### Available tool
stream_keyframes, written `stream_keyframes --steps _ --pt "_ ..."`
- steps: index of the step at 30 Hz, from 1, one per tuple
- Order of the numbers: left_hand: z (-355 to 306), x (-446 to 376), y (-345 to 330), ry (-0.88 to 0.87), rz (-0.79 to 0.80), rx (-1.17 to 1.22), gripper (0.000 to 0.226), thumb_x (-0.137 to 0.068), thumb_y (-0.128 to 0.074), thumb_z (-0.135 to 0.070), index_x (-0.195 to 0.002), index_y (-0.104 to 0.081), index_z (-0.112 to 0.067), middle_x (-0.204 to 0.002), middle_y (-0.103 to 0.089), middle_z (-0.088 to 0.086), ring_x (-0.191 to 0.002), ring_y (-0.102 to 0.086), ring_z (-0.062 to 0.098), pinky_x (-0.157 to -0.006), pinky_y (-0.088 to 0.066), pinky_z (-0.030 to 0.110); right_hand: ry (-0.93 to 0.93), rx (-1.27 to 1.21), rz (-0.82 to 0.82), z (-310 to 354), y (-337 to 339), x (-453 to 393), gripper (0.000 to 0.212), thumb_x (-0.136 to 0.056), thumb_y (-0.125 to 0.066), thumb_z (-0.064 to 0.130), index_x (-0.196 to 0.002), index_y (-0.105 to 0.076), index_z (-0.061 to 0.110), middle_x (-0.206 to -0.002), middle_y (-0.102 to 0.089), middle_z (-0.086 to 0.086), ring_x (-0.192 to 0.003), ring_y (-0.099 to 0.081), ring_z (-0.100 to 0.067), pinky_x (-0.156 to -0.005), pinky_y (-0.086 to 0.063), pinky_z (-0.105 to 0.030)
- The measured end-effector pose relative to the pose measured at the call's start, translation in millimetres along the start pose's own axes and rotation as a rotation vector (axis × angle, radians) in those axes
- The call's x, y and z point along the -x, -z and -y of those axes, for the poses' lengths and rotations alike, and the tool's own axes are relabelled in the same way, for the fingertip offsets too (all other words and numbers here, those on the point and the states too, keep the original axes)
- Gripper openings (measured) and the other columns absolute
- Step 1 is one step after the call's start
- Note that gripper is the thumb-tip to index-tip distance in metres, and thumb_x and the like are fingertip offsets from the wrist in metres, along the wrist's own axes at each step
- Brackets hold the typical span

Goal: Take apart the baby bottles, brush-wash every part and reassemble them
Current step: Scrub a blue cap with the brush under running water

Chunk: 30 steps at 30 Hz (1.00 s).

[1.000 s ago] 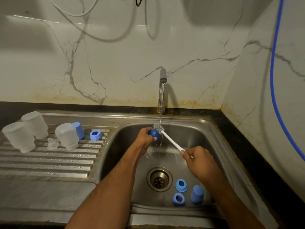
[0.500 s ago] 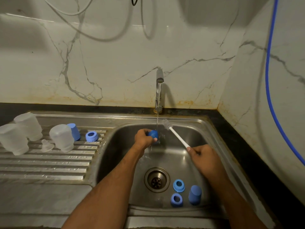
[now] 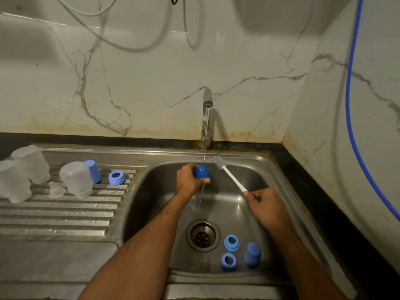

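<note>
My left hand grips a blue bottle cap under the thin stream from the tap, over the sink. My right hand holds the white handle of a bottle brush, its bristle head raised to the right of the cap, not touching it. On the sink floor lie two blue screw rings and another blue cap. On the drainboard stand three clear bottle bodies upside down, a clear teat, a blue cap and a blue ring.
The drain sits in the middle of the sink floor. A marble wall rises behind and to the right, with a blue hose hanging along the right wall. A dark counter edge borders the sink on the right.
The brush head has come off the blue cap and swung up to the right. My left hand now holds the cap straight under the running water.
</note>
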State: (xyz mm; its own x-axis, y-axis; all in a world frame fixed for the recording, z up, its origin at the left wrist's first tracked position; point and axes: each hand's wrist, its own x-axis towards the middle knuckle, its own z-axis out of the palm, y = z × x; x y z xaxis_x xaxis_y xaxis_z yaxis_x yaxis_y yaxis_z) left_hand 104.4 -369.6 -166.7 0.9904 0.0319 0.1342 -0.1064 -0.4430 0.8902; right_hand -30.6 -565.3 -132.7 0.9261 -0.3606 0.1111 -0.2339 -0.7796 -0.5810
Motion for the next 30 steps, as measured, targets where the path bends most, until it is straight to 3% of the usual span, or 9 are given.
stream_keyframes --steps 4,8,13,19,25,30 --pt "3 -1 1 0.037 -0.019 0.058 0.055 -0.073 -0.087 -0.013 -0.12 -0.059 -0.013 -0.12 -0.063 0.005 -0.109 -0.064 0.019 -0.089 -0.057 0.03 0.009 -0.032 -0.004 -2 -3 -2 0.041 -0.102 -0.054 0.046 -0.083 -0.074 0.015 -0.072 -0.072 -0.004 -0.069 -0.067 -0.014 -0.069 -0.054 -0.027" --pt "5 0 1 0.164 -0.017 0.19 0.047 -0.078 -0.082 -0.008 -0.119 -0.059 -0.012 -0.119 -0.06 0.007 -0.103 -0.063 0.021 -0.087 -0.058 0.032 0.01 -0.025 0.0 -2 -4 -2 0.04 -0.102 -0.055 0.046 -0.084 -0.074 0.016 -0.075 -0.073 -0.004 -0.071 -0.068 -0.014 -0.066 -0.049 -0.024" --pt "10 -2 4 0.237 -0.027 0.227 0.036 -0.079 -0.082 -0.011 -0.111 -0.065 -0.009 -0.112 -0.064 0.009 -0.101 -0.064 0.021 -0.074 -0.055 0.025 0.024 -0.044 -0.001 -4 -6 -5 0.043 -0.101 -0.054 0.047 -0.08 -0.074 0.015 -0.071 -0.072 -0.004 -0.069 -0.07 -0.017 -0.074 -0.057 -0.032" --pt "9 -2 2 0.232 0.019 0.154 0.044 -0.076 -0.081 -0.001 -0.115 -0.062 -0.01 -0.117 -0.061 0.01 -0.107 -0.062 0.024 -0.086 -0.057 0.033 0.039 -0.029 -0.022 -4 -8 -6 0.042 -0.101 -0.055 0.045 -0.077 -0.073 0.015 -0.068 -0.07 -0.003 -0.067 -0.068 -0.016 -0.071 -0.055 -0.029" --pt "6 3 0 0.082 0.101 0.008 0.048 -0.073 -0.085 -0.004 -0.116 -0.066 -0.009 -0.118 -0.067 0.009 -0.101 -0.061 0.015 -0.089 -0.055 0.028 0.044 -0.006 -0.016 -2 -5 -4 0.042 -0.102 -0.054 0.046 -0.078 -0.072 0.018 -0.069 -0.07 -0.001 -0.067 -0.066 -0.013 -0.074 -0.057 -0.031" --pt "1 1 5 0.067 -0.064 0.069 0.055 -0.071 -0.088 -0.008 -0.12 -0.065 -0.008 -0.122 -0.067 0.008 -0.111 -0.065 0.02 -0.093 -0.055 0.029 0.019 -0.007 0.012 0 -5 -3 0.04 -0.103 -0.053 0.046 -0.081 -0.072 0.018 -0.072 -0.071 -0.003 -0.069 -0.067 -0.013 -0.069 -0.051 -0.025"
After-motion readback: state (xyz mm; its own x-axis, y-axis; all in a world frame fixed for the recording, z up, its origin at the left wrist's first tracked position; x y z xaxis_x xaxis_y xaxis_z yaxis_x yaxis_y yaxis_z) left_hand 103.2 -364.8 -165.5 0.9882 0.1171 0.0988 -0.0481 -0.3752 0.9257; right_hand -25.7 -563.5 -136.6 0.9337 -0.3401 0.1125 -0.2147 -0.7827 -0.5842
